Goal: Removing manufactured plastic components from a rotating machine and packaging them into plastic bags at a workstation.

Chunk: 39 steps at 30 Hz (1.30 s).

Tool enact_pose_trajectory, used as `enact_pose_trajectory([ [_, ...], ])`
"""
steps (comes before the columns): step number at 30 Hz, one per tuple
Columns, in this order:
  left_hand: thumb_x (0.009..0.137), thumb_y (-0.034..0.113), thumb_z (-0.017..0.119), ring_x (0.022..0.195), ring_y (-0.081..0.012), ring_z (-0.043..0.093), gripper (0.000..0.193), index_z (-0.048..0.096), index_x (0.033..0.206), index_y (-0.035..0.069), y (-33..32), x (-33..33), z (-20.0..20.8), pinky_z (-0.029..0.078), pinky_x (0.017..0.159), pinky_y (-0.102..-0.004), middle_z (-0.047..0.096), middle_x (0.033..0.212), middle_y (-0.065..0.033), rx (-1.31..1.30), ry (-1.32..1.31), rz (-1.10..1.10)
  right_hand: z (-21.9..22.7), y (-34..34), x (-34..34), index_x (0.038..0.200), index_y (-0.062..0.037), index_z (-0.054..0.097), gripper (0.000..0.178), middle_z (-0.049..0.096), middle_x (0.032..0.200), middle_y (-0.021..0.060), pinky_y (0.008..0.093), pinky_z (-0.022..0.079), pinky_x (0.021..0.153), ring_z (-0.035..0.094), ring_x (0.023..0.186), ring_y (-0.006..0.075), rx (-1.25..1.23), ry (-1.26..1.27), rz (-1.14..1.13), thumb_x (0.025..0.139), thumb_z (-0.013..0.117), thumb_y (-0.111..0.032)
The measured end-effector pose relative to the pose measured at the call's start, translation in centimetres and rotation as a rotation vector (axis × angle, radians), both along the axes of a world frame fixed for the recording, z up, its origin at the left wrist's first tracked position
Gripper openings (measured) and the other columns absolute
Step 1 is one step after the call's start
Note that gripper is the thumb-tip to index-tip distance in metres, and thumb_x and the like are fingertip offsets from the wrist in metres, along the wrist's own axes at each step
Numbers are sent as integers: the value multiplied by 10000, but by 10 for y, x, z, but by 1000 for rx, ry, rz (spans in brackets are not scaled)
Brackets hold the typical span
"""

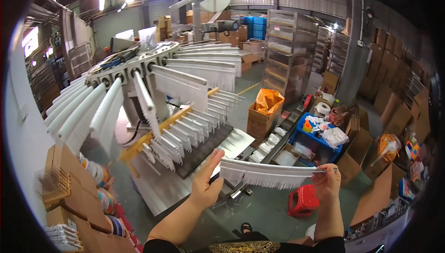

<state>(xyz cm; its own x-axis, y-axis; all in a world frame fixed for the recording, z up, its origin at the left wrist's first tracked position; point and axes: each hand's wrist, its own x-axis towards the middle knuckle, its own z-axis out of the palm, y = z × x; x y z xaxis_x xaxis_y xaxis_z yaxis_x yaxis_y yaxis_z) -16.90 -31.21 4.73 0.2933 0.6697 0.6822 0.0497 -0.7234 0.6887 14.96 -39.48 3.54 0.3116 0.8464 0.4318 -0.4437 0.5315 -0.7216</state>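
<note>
In front of me a thin rod with a white fringe (269, 172) hanging from it is held level. My right hand (327, 179) grips its right end between thumb and fingers. At the other end, my left hand (207, 181) stands upright with its fingers stretched out, the palm turned toward the rod's tip; whether it touches the rod I cannot tell. Beyond my left hand, several smaller rods with white strands (185, 135) rest in a row along a yellow wooden bar (160, 128). Behind them is a round machine (111, 78) with fringed white rods (197, 77) sticking out all around.
A red stool (303, 200) stands on the floor below my right hand. To the right are a cardboard box (260, 123) with an orange bag and a blue crate (296, 137) of small items. Stacked cartons (76, 192) are close on the left; a tall shelf rack (282, 44) stands farther back.
</note>
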Motion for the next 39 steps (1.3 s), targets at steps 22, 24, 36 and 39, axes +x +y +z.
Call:
enact_pose_trajectory([
  [22,719,155,497,1209,-376,268,468,443,1175,64,82,72,-68,152,963,-564,372,1271,-149,-163,655,1009,81,386,162,856,-46,541,173,600,742,69,259,497,561,590,640,157,173,70,147,862,491,-212],
  [24,709,165,502,1205,-375,274,473,447,1168,66,90,80,-73,155,964,-561,378,1263,-148,-176,723,1116,98,429,160,849,-55,548,186,599,726,54,243,490,533,587,638,131,157,62,141,861,493,-233],
  [36,716,173,500,1135,-411,337,421,475,1107,18,105,98,-82,195,955,-559,436,1170,-197,-204,874,1509,129,633,116,856,-53,561,198,622,762,87,231,509,573,616,672,148,194,20,397,862,495,-239],
  [39,727,177,507,1110,-412,366,405,481,1098,15,109,103,-76,211,949,-557,455,1146,-197,-198,892,1536,128,656,105,859,-50,558,201,621,760,90,230,508,576,614,669,146,217,10,434,865,490,-239],
])
